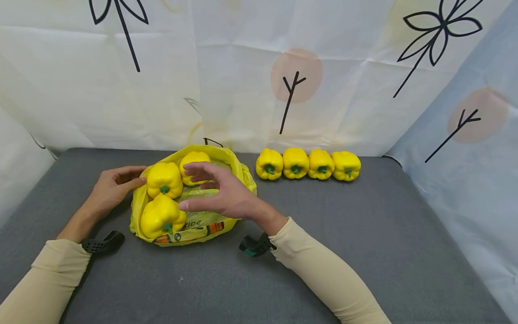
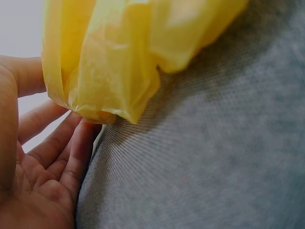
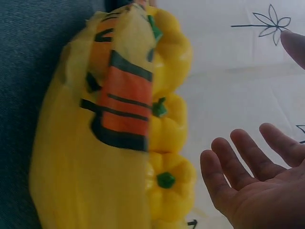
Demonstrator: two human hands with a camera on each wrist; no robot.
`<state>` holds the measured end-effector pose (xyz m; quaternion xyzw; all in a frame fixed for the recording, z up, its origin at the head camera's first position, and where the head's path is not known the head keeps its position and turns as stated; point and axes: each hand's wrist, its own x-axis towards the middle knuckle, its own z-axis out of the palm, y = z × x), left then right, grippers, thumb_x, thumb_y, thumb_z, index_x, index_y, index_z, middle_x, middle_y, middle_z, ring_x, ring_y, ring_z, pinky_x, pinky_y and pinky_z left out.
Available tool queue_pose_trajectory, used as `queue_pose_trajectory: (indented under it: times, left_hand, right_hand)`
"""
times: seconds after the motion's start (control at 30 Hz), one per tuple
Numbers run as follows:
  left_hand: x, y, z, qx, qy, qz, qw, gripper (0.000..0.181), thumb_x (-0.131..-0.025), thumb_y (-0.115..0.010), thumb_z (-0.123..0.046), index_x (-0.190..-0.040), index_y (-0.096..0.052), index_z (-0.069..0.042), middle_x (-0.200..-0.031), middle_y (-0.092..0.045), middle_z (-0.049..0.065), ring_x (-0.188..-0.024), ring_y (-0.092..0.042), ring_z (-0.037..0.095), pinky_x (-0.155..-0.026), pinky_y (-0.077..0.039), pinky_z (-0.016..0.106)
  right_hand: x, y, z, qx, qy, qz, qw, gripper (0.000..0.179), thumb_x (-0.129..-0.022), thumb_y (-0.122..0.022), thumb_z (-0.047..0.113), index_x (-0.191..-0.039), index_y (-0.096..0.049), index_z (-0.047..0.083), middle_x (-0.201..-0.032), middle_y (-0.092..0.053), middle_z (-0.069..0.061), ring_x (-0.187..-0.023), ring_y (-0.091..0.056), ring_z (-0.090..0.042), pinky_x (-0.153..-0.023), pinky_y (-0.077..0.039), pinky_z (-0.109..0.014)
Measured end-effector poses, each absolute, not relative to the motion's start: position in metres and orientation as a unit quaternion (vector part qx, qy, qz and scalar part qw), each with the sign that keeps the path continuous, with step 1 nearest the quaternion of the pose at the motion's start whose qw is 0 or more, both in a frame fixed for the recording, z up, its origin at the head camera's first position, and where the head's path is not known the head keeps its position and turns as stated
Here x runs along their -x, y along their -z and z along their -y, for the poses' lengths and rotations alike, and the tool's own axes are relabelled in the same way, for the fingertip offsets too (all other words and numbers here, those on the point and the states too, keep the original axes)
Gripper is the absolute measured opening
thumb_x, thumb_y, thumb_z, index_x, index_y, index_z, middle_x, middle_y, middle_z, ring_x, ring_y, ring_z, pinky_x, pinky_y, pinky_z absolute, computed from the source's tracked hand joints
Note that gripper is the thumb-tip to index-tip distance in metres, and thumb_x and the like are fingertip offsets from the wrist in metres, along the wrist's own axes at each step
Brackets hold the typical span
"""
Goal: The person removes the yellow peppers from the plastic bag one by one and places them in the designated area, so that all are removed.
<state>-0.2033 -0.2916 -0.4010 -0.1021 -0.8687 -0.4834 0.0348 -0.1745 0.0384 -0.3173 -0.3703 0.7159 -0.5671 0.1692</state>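
Note:
A yellow plastic bag (image 1: 238,173) with a carrot print stands wide open on the table. Inside it, toward the left, are three yellow bell peppers (image 1: 163,180) with green stems. My left hand (image 1: 111,189) is at the bag's left side, thumb and fingertips touching it near the rim. In the left wrist view the fingers lie beside the crumpled yellow bag (image 2: 109,62). Above the bag's right half hovers my right hand (image 1: 226,191), fingers spread and palm holding nothing. It partly hides the farthest pepper. The right wrist view shows yellow peppers (image 3: 169,124) past the bag's edge.
To the right of the bag, several more yellow bell peppers (image 1: 295,164) sit in a row near the table's back edge. The dark grey table (image 1: 291,252) backs onto a white printed curtain (image 1: 238,90). Another curtain (image 1: 477,180) hangs on the right.

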Motion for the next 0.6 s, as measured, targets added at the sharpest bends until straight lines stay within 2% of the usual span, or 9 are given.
queue_pose_trajectory:
  times: [0.17,0.33,0.6]
  left_hand:
    - [0.204,0.402,0.292,0.099,0.479,0.871,0.034,0.048,-0.104,-0.061,-0.021,-0.142,-0.053,0.008,-0.110,-0.056,-0.032,-0.099,-0.055,-0.010,-0.079,-0.046,0.006]
    - [0.204,0.403,0.292,0.097,0.476,0.873,0.034,0.048,-0.104,-0.061,-0.020,-0.142,-0.053,0.008,-0.110,-0.056,-0.032,-0.099,-0.055,-0.011,-0.079,-0.045,0.006]
    - [0.204,0.401,0.290,0.097,0.480,0.871,0.031,0.048,-0.104,-0.061,-0.023,-0.142,-0.054,0.007,-0.110,-0.057,-0.029,-0.099,-0.056,-0.009,-0.079,-0.046,0.007]
  right_hand:
    - [0.172,0.329,-0.029,0.355,0.570,-0.720,0.175,0.068,-0.093,-0.072,0.014,-0.152,-0.041,0.002,-0.153,-0.044,-0.010,-0.131,-0.048,-0.011,-0.111,-0.041,-0.035]
    - [0.169,0.341,-0.019,0.325,0.586,-0.721,0.175,0.067,-0.092,-0.074,0.017,-0.151,-0.044,0.005,-0.150,-0.047,-0.003,-0.129,-0.049,-0.008,-0.109,-0.043,-0.035]
    - [0.166,0.356,-0.011,0.299,0.581,-0.734,0.187,0.070,-0.093,-0.075,0.019,-0.153,-0.042,0.008,-0.151,-0.047,0.001,-0.135,-0.048,-0.016,-0.107,-0.044,-0.029]
